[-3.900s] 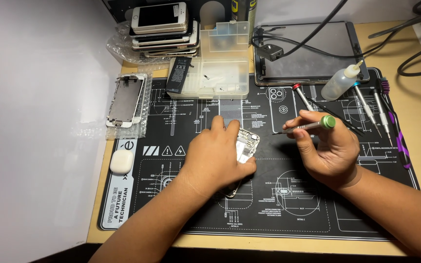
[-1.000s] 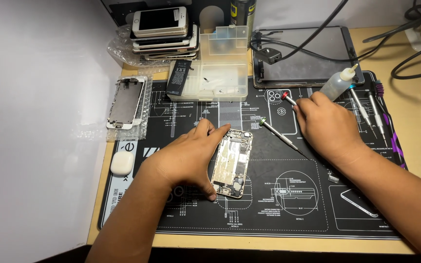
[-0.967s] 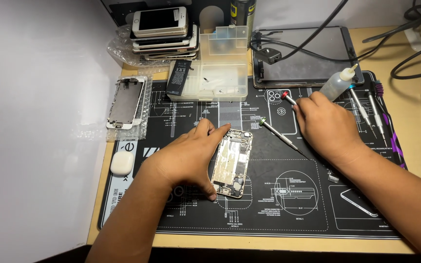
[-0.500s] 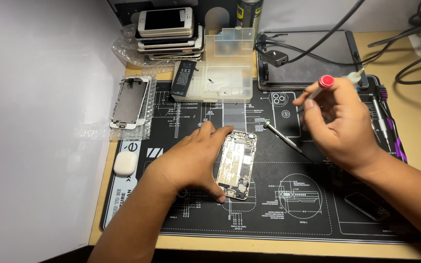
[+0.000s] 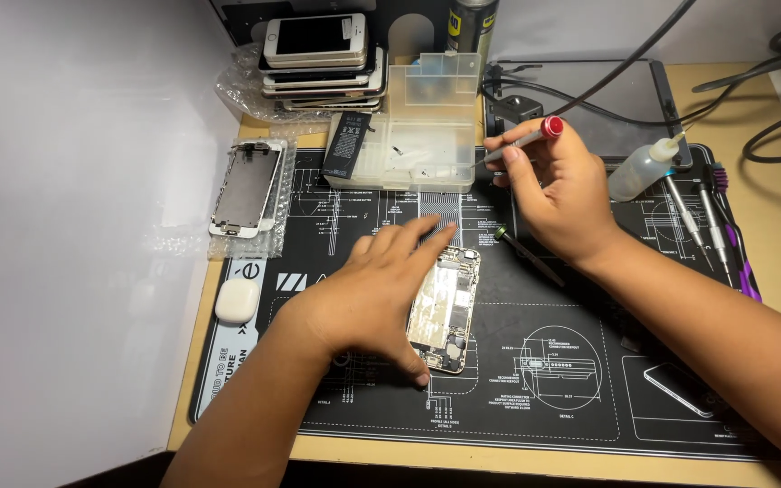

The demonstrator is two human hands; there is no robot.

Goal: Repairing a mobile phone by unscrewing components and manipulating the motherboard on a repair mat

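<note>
Since half a second ago the right hand (image 5: 560, 194) has carried its red-capped screwdriver (image 5: 524, 138) from above the mat toward the far edge of the counter, so the tip now points at the clear parts tray (image 5: 418, 149); the left hand (image 5: 374, 291) has barely shifted.

Largest first: the black work mat (image 5: 571, 398) covers most of the counter (image 5: 770, 108), reaching almost to its near edge. At the far left corner sits a stack of phones (image 5: 318, 54), with the clear parts tray beside it along the mat's far edge and a detached screen panel (image 5: 248, 188) on bubble wrap at the left edge. The opened phone (image 5: 445, 307), its insides facing up, lies near the middle of the mat. A second, dark screwdriver (image 5: 529, 256) lies loose just right of it, and a small white case (image 5: 238, 300) rests at the mat's left side.

The left hand lies flat and open, fingers spread, pressing the phone's left edge to steady it without gripping. The right hand is closed around the red-capped screwdriver, pinched between thumb and fingers.

By the look of it, a tool change has just been made and the tip is visiting the tray, perhaps for a screw. The next move likely calls for bringing the tip down onto the opened phone while the left hand keeps it from sliding.
</note>
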